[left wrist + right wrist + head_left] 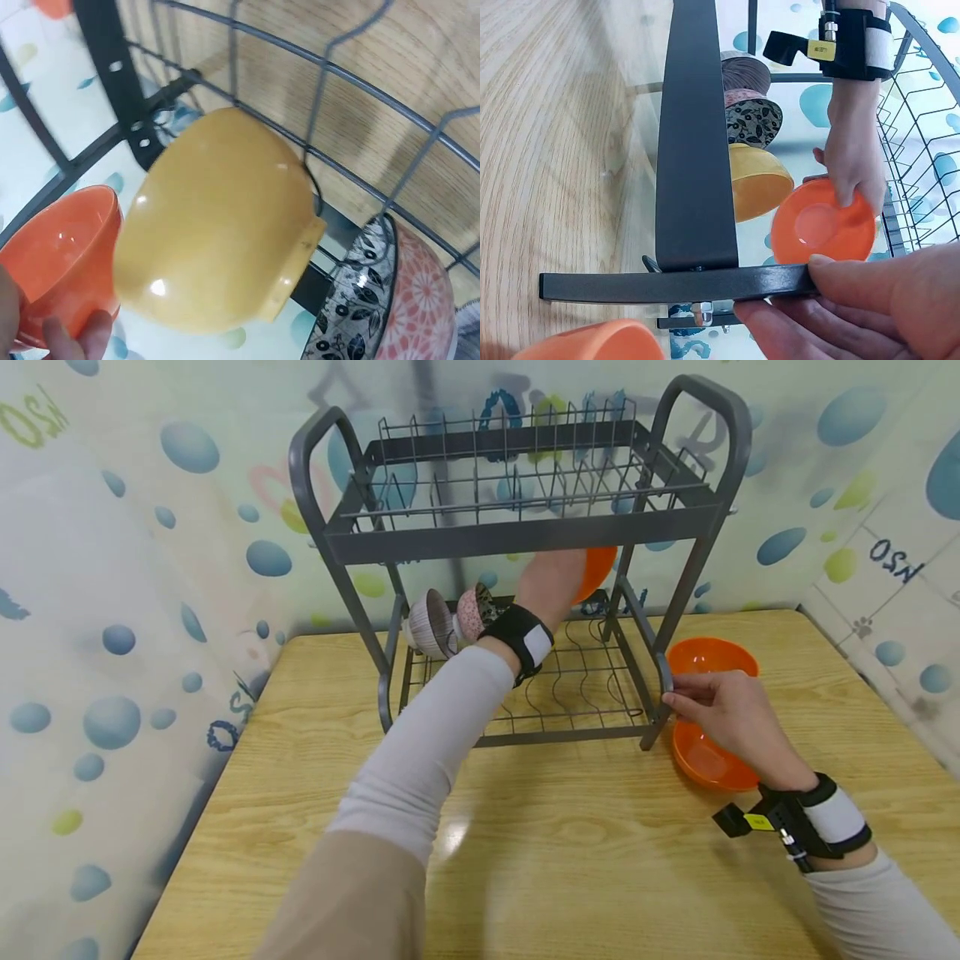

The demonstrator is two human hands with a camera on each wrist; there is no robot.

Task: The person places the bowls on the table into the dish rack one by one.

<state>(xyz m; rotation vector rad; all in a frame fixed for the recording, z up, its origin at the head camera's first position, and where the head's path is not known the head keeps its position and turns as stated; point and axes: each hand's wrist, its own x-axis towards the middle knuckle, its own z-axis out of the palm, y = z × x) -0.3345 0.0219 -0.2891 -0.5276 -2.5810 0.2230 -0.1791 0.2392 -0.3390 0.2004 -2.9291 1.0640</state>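
Note:
Between the tiers of a grey metal dish rack (pixel 525 537), my left hand (pixel 553 583) holds an orange bowl (pixel 597 570) by its rim, thumb inside. The right wrist view shows this bowl (pixel 810 229) tilted, its inside facing that camera. Beside it a yellow bowl (pixel 217 225) stands on edge in the lower wire tier, followed by a pink-patterned bowl (pixel 424 300) with a black-and-white floral inside. A striped bowl (pixel 430 625) leans at the tier's left end. My right hand (pixel 731 714) pinches the rack's right side bar (pixel 664 675) between thumb and fingers.
Two more orange bowls lie on the wooden table (pixel 600 843) right of the rack: one bowl (pixel 708 652) behind my right hand, the other bowl (pixel 708 764) partly under it. The rack's upper wire tier (pixel 517 489) spans above my left hand. A patterned wall covering (pixel 150 610) stands behind.

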